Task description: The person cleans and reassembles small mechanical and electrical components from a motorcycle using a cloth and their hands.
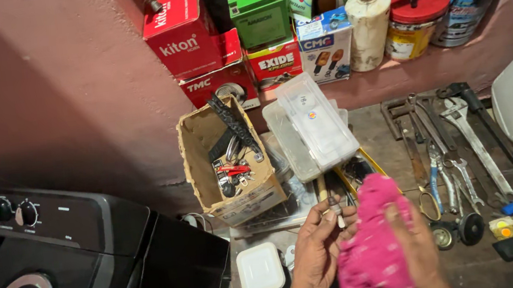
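Pink rag (371, 250), soft and light, bunched in my right hand (419, 244); left hand (316, 246) pinches a small tool (335, 209); I'd grasp its folds.

The scene is viewed from a single head-worn camera, aimed steeply downward and slightly forward at a cluttered workbench (476, 267). The hands are seen close, at the lower middle of the frame. A pink wall (64, 95) fills the upper left; a shelf (428, 66) of boxes and tins is caught along the top. No second view is provided.
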